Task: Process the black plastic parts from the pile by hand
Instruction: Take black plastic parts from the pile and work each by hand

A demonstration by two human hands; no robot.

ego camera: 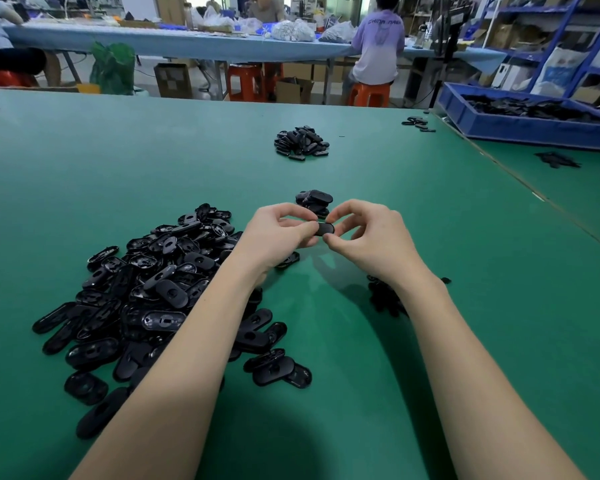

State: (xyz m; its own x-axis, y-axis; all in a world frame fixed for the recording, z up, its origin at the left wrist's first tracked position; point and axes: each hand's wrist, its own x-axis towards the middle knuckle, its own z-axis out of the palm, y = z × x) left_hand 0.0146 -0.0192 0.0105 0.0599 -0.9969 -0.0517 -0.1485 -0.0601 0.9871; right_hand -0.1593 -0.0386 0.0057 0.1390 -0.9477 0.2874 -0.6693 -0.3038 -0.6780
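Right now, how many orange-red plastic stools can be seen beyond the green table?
3 at least: one under the blue-covered table at centre, one under the seated person in the purple shirt, one at far left, partly cut off. Others may be hidden.

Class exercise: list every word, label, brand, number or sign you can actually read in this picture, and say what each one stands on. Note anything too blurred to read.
"CHINA", then a second word too blurred to read: across the back of the purple shirt of the person seated at the far table.
Black plastic parts in the near pile: no readable marking.
Part held by left hand and right hand: no text visible.
Cardboard boxes and shelf goods: print too small to read.
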